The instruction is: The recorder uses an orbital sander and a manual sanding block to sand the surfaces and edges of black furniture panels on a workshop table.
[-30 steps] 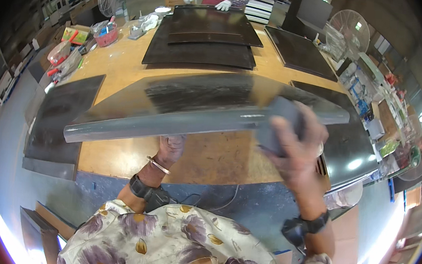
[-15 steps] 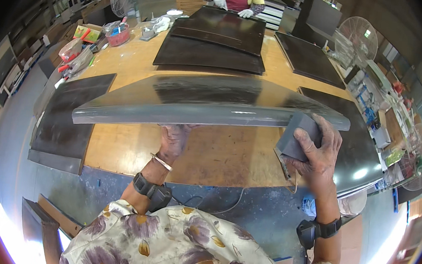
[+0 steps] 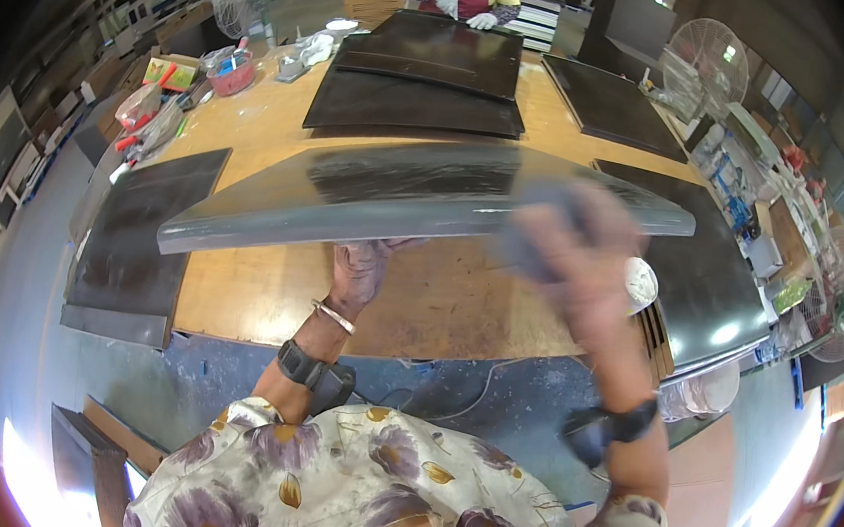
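A dark panel with a grey, rounded front edge (image 3: 345, 223) is held up in front of me, tilted, its left end lower than its right. My left hand (image 3: 357, 270) grips it from underneath near the middle; the fingers are partly hidden below the panel. My right hand (image 3: 591, 263), smeared by motion, is wrapped round a grey sanding block (image 3: 528, 235). That block lies against the panel's front edge, right of the middle. Grey dust marks both hands, and pale streaks show on the panel's top face.
Dark panels lie on the wooden table (image 3: 239, 293): one left (image 3: 138, 239), one right (image 3: 703, 268), a stack (image 3: 411, 102) at the back. Across the table stands a co-worker with white gloves (image 3: 482, 21). Tubs (image 3: 230, 74) and bags crowd the left side. A white round container (image 3: 640, 283) sits beyond my right wrist.
My right hand has swept left along the panel's front edge with the sanding block. The panel has tilted slightly, its right end rising in the picture. My left hand keeps its grip.
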A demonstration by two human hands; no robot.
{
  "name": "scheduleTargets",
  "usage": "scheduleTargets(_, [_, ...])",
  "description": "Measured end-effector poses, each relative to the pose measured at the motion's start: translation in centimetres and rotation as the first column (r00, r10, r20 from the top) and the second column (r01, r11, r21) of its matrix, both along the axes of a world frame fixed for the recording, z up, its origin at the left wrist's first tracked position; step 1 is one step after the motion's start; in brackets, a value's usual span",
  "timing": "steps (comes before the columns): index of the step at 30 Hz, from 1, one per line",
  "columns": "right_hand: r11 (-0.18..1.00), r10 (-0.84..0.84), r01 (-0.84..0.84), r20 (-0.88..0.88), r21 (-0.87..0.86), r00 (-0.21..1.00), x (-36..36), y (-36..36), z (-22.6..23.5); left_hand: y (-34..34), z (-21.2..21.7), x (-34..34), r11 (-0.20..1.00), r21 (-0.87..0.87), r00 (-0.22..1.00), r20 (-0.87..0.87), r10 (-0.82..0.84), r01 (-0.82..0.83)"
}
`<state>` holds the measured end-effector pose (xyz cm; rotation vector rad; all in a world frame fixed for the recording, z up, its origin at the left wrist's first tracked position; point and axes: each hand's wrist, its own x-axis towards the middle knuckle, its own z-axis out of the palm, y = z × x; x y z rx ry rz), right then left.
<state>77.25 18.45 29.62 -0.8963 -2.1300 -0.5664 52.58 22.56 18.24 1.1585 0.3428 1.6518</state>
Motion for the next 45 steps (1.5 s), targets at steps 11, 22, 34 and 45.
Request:
scheduleTargets(11, [0.901, -0.393, -0.077, -0.879, -0.427, 0.272, 17.2, -4.6, -8.5, -0.3, -0.8, -0.3, 1.0, 0.001, 0.999, 0.033, 0.008, -0.008])
scheduleTargets(22, [0.918, -0.339, -0.191, -0.937, -0.349, 0.083, 13.6, -3.2, -8.2, -4.3, -4.3, -0.6, 0.988, -0.136, 0.992, 0.094, 0.08, -0.067])
scheduleTargets(34, [0.882, -0.37, -0.03, -0.732, -0.47, 0.573, 11.8, -5.3, -9.0, -7.9, -7.9, 0.1, 0.983, -0.18, 0.931, 0.362, 0.05, 0.018])
scheduleTargets(45, [0.863, -0.361, 0.219, -0.252, -0.456, 0.898, 10.4, -10.7, -17.1, -13.7, -10.7, -1.0, 0.744, -0.63, 0.781, 0.571, 0.251, 0.221])
